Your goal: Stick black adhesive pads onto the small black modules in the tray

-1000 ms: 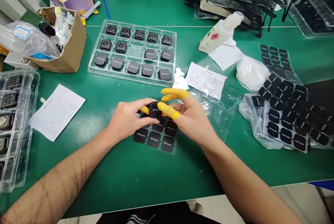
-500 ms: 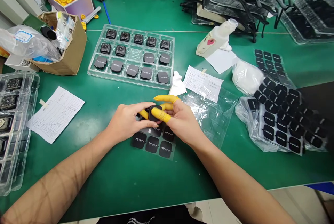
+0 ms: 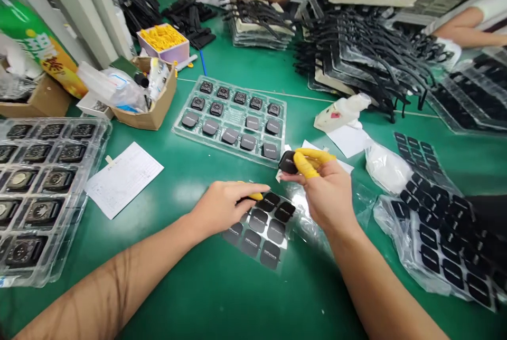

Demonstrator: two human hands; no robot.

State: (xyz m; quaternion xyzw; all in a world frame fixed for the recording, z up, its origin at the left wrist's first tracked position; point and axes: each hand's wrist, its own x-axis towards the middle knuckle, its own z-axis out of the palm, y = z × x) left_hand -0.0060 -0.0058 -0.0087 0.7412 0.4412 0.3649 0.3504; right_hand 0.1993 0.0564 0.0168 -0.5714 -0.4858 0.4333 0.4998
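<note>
While your right hand [image 3: 329,186] is clamping a black square watch [image 3: 287,162] between thumb and fingers, just right of the frame's centre, your left hand [image 3: 223,205] is covering one corner of the sticker sheet [image 3: 261,233] at lower middle; I cannot tell whether its fingers are gripping anything.

Black square watch unit [image 3: 287,162], rounded corners, white print on the face I can see, held tilted and clear of the bench in the right hand [image 3: 328,187], just off the clear tray [image 3: 222,145]'s near right corner. Label sheet [image 3: 259,221] lies on the bench, nearer me than the tray, black rounded-square labels in rows, white print, left hand [image 3: 225,205] covering its far left part.
</note>
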